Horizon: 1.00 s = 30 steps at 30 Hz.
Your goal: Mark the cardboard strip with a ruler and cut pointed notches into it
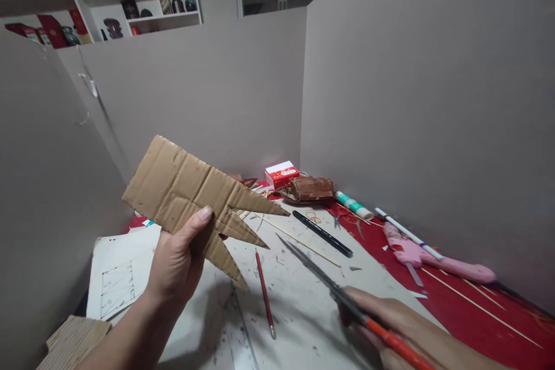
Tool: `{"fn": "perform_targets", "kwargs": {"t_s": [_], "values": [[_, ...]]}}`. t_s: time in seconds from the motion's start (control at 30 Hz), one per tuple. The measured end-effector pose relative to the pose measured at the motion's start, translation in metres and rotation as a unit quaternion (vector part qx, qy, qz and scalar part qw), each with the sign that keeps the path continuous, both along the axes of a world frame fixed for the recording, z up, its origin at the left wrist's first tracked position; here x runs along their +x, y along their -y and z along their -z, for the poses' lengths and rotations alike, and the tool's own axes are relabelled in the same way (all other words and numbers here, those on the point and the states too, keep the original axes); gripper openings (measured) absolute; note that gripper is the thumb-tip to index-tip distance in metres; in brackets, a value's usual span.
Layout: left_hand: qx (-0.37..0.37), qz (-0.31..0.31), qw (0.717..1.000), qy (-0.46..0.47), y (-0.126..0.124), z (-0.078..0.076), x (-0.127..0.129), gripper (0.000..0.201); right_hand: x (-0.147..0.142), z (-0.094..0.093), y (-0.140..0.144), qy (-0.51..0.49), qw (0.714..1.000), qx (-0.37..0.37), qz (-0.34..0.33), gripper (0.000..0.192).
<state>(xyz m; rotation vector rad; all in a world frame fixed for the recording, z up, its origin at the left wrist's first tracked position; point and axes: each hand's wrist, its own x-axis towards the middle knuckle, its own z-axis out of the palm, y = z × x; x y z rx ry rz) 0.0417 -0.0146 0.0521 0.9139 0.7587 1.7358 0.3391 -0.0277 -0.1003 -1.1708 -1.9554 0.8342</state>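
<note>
My left hand [182,263] grips a piece of brown cardboard [177,179], thumb on its face. Three long pointed spikes are cut into the cardboard's right end. In my right hand [377,315] is a pair of scissors [321,274] with an orange handle, its blades pointing up and left toward the spikes but apart from them. My fingers partly hide the scissors' handles, and the blades look nearly together. Below the cardboard, a red pencil [265,295] lies on the white work surface [299,324].
A black marker [323,234] and a thin stick lie mid-table. To the right, a pink glue gun [433,257] and a glue stick tube [354,206] rest on red cloth [468,306]. A drawn sheet [121,272] lies left. Grey partitions [390,98] enclose the table.
</note>
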Motion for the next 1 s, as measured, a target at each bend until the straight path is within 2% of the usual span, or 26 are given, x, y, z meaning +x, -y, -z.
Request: {"fn": "perform_targets", "kwargs": {"t_s": [0.07,0.13,0.23,0.3,0.4,0.5,0.63,0.8,1.0], "values": [[-0.002,0.012,1.0,0.001,0.002,-0.001,0.0,0.054,-0.005,-0.015,0.002,0.029,0.999,-0.004,-0.021,0.051],[-0.009,0.028,1.0,-0.002,0.003,0.0,0.002,0.053,-0.01,-0.039,0.006,0.046,0.997,-0.001,-0.056,0.054],[-0.023,0.05,0.998,-0.012,0.005,0.003,0.007,0.054,-0.019,-0.071,0.011,0.083,0.991,0.026,-0.097,0.047],[-0.029,0.065,0.997,-0.023,0.005,0.006,0.01,0.055,-0.023,-0.083,0.012,0.102,0.989,0.036,-0.097,0.047],[-0.037,0.089,0.995,-0.037,0.003,0.011,0.014,0.058,-0.025,-0.083,0.012,0.118,0.989,0.037,-0.086,0.054],[-0.048,0.102,0.993,-0.035,0.001,0.015,0.016,0.061,-0.02,-0.074,0.009,0.125,0.985,0.027,-0.114,0.058],[-0.063,0.119,0.99,-0.029,-0.001,0.018,0.017,0.065,-0.013,-0.067,0.008,0.099,0.988,0.021,-0.121,0.053],[-0.086,0.129,0.987,-0.041,0.0,0.022,0.019,0.063,-0.009,-0.068,0.01,0.085,0.99,0.015,-0.113,0.044],[-0.078,0.132,0.987,-0.054,-0.001,0.023,0.022,0.06,-0.008,-0.065,0.011,0.078,0.992,0.01,-0.099,0.048]]}}
